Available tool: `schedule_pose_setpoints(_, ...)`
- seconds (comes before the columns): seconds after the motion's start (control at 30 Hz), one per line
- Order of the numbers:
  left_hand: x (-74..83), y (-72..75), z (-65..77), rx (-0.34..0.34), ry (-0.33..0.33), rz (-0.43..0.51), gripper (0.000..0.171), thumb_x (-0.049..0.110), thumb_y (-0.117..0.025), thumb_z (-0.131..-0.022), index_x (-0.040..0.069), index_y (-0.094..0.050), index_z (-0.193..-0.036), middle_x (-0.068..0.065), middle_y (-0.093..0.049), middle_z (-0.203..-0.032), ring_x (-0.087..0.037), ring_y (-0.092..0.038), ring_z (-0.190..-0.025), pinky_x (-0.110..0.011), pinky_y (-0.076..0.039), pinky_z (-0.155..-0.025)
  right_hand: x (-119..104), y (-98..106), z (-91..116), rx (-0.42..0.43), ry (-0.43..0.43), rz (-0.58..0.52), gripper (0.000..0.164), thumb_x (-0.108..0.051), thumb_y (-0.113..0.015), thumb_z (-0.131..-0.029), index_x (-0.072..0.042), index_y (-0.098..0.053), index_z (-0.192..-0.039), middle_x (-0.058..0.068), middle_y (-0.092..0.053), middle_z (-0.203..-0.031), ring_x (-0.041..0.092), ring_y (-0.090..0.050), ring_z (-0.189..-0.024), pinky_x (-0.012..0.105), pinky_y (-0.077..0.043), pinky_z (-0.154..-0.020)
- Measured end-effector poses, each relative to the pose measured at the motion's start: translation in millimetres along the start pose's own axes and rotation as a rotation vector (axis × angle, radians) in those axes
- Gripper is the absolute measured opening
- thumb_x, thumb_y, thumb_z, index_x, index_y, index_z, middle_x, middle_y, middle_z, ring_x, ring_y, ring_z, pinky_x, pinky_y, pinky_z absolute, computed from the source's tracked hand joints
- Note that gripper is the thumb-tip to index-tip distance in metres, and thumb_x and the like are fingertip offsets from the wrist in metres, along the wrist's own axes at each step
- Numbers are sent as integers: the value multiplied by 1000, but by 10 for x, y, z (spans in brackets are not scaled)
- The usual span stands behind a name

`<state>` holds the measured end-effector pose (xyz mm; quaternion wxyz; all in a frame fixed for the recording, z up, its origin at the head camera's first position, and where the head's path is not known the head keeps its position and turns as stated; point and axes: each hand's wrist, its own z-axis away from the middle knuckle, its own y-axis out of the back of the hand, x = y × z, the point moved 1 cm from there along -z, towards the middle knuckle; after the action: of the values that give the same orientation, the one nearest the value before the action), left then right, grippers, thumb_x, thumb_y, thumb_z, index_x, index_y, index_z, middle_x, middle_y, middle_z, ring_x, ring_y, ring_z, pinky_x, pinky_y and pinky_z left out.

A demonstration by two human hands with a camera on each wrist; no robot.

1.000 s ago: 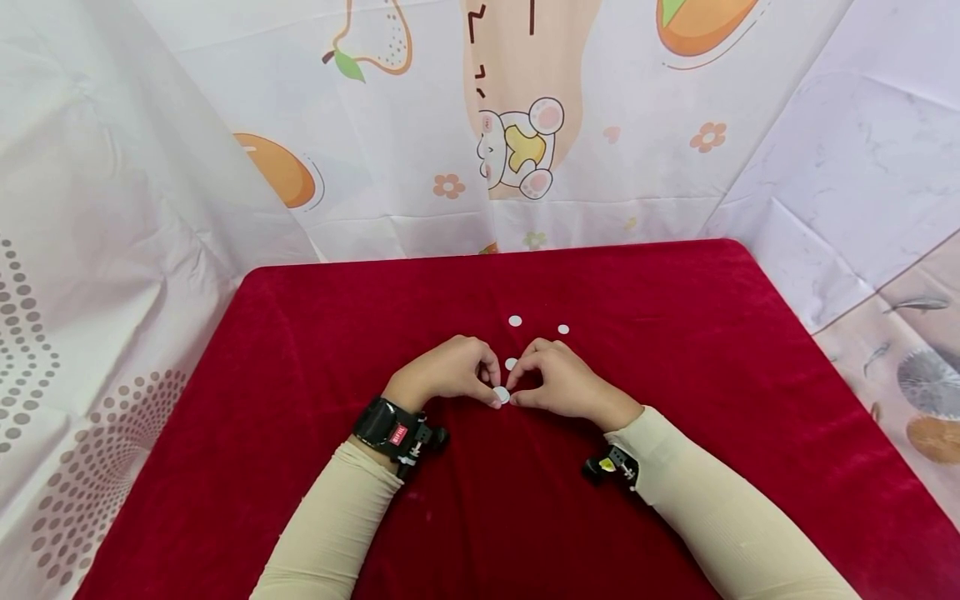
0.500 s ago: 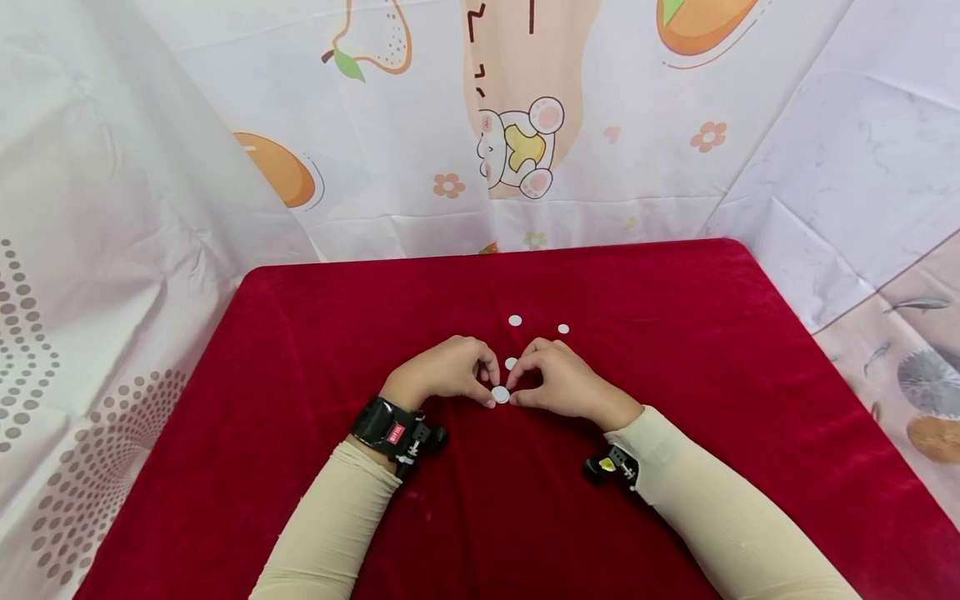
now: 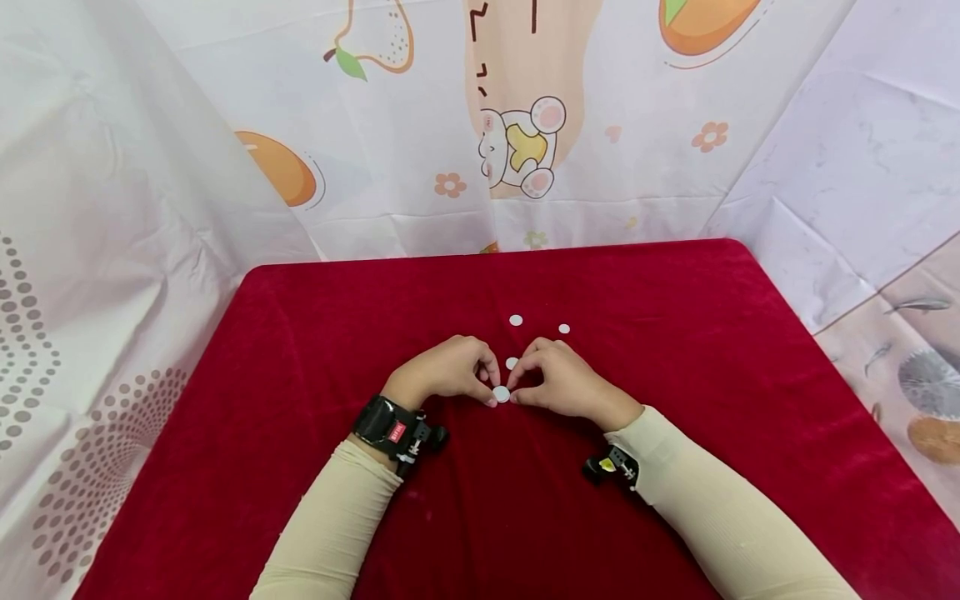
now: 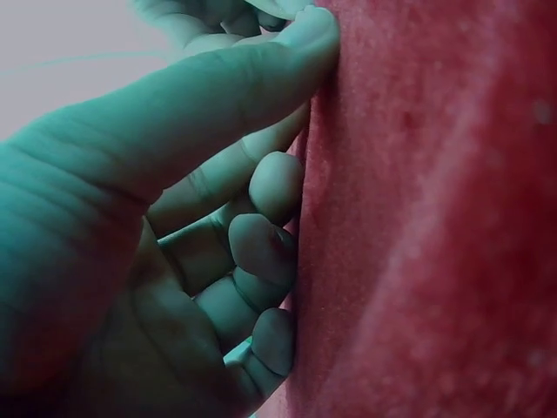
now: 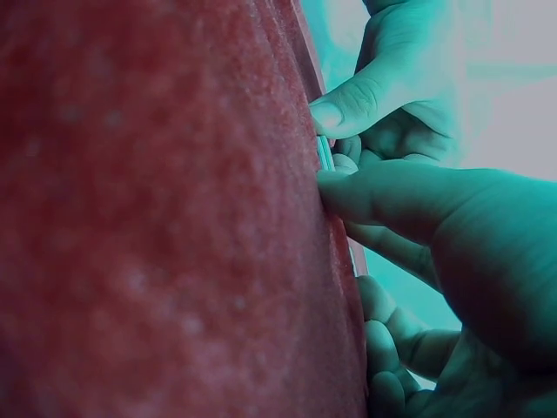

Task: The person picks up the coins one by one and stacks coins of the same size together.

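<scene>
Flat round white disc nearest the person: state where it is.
In the head view, the flat round white disc sits below centre on the red velvety cloth, between the left hand and the right hand.

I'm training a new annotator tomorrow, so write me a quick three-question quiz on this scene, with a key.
1. Count: in the head view, at how many separate spots do white discs show?
2. True or false: the left hand and the right hand both have curled fingers.
3. Choose: in the head view, which disc lies between the two hands? A, the farthest; B, the rightmost; C, the nearest.

Key: 1. Four. 2. True. 3. C, the nearest disc.
</scene>
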<state>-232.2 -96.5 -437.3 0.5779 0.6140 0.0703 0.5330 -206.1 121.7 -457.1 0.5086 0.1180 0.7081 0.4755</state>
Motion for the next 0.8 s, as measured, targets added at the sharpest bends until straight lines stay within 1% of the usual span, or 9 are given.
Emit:
schedule_pose_setpoints(0.17, -5, -1, -8, 0, 3, -1, 14, 27, -92, -78, 28, -79, -80, 9, -68, -78, -11, -61, -78, -28, -51, -71, -1, -1, -7, 10, -5, -7, 14, -26, -90, -80, -35, -82, -86, -9, -63, -100, 10, -55, -98, 36, -45, -91)
schedule_pose_setpoints(0.43, 5, 5, -6, -2, -5, 6, 12, 26, -92, -78, 27, -80, -80, 8, -68, -76, -11, -60, -76, -27, -51, -69, 4, 4, -15, 10, -1, -16, 13, -25, -90, -81, -34, -82, -86, -9, -64, -99, 9, -55, -97, 35, -47, -90)
schedule_pose_setpoints(0.57, 5, 0, -8, -1, -5, -3, 13, 27, -92, -78, 28, -79, -80, 9, -68, -76, -11, -60, -76, -27, -51, -69, 7, 4, -14, 11, 5, -19, 13, -24, -89, -81, -34, -82, -86, -9, -64, -98, 9, -56, -96, 35, -48, -89)
schedule_pose_setpoints(0.8, -13, -22, -13, 2, -4, -5, 14, 28, -91, -78, 29, -77, -78, 8, -67, -77, -10, -60, -78, -27, -51, -70, 20, -3, -11, 10, 10, -17, 13, -24, -89, -82, -35, -82, -86, -9, -64, -100, 10, -56, -97, 35, -47, -90)
